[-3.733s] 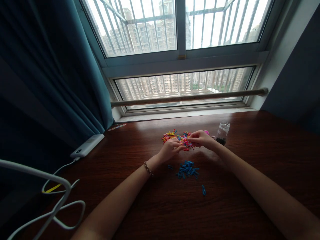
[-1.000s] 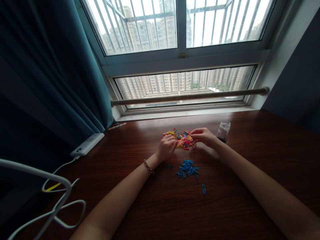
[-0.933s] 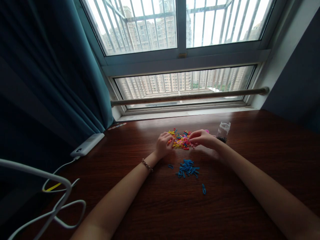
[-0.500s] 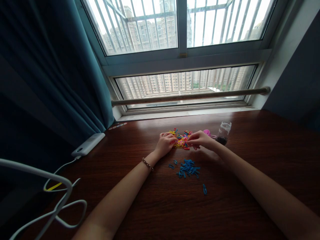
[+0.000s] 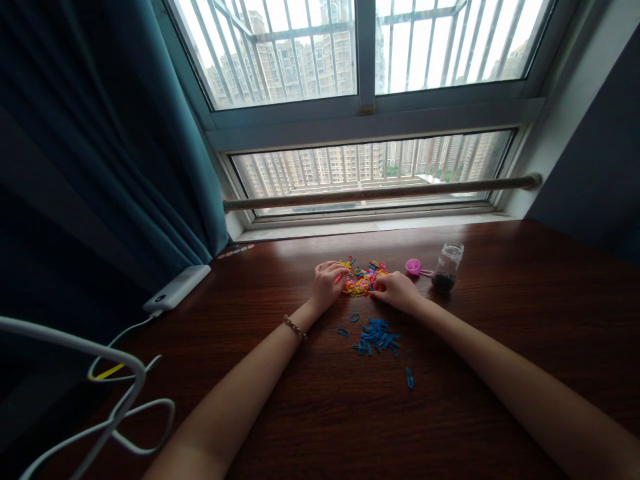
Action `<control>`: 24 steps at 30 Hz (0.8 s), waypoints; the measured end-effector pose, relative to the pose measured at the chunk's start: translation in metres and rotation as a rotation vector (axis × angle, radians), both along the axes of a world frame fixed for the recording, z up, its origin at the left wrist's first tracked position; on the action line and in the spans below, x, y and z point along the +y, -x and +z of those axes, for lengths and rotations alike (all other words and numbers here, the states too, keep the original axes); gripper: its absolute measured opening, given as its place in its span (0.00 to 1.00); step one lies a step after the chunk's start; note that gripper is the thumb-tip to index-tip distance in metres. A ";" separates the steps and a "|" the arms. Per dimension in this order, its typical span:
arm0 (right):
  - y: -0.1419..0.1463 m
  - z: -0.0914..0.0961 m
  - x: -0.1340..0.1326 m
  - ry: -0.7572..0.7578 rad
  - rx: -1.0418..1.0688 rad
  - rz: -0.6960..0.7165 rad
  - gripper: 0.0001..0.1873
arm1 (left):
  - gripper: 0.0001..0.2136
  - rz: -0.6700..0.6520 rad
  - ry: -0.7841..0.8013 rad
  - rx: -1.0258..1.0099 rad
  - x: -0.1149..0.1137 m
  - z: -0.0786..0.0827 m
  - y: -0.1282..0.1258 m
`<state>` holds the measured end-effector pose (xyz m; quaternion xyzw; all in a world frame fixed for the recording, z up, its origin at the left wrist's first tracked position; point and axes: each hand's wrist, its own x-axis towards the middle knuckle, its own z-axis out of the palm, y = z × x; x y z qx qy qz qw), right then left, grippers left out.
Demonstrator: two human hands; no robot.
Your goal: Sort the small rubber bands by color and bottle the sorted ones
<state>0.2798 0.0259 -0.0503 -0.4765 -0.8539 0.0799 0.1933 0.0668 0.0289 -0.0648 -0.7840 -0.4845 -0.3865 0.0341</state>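
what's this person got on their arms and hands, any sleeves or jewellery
Both forearms are bare, with no sleeves in view. The left hand has a thin beaded bracelet around its wrist. The right hand and its wrist show no band or watch. Rings or nail colour are too small to tell.

Backlit: daylight pours through the window (image 5: pixel 365 47), sky blown out. The wooden table (image 5: pixel 500 333) is dark, with a faint sheen at its far edge. Left, the curtain (image 5: pixel 100 133) is nearly black. Wide-angle bowing at edges. Centre sharp; coloured clips (image 5: pixel 363 281) too small to resolve.
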 end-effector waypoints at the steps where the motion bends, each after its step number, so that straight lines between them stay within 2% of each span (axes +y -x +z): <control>1: 0.000 0.000 0.001 0.016 0.012 0.001 0.10 | 0.06 0.001 -0.009 -0.043 0.001 0.000 0.001; 6: -0.002 -0.002 0.005 0.064 0.066 -0.012 0.08 | 0.07 -0.009 -0.002 -0.227 0.005 -0.001 0.004; 13: -0.001 -0.006 0.005 0.070 0.156 0.024 0.07 | 0.09 0.045 0.128 -0.433 0.009 -0.009 0.006; 17: -0.002 -0.005 0.011 0.098 0.280 0.029 0.07 | 0.11 0.057 0.183 -0.499 0.010 -0.009 0.007; 19: -0.004 -0.003 0.013 0.170 0.373 0.035 0.08 | 0.10 0.038 0.183 -0.525 0.008 -0.006 0.006; 21: -0.006 0.002 0.015 0.321 0.470 0.079 0.11 | 0.09 0.003 0.174 -0.543 0.004 -0.001 0.004; 24: -0.012 0.013 0.011 0.614 0.475 0.293 0.15 | 0.08 -0.070 0.195 -0.522 -0.003 0.004 0.000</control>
